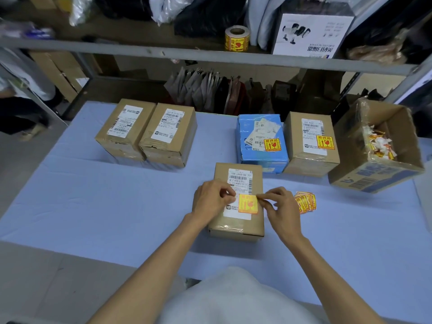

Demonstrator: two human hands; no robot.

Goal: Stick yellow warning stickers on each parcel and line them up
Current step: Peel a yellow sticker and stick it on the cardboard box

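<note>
I am seeing the left hand (211, 198) and right hand (279, 204) pinching the sticker (248, 204) over the parcel (236, 224). Uneven lowering is risking a crease, or covering the barcode (250, 183) at 12 o'clock.

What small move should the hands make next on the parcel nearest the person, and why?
Probably lower and press the yellow sticker flat onto the near parcel. The left hand and right hand pinch its opposite edges over the white label, so it seems not yet stuck down.
</note>
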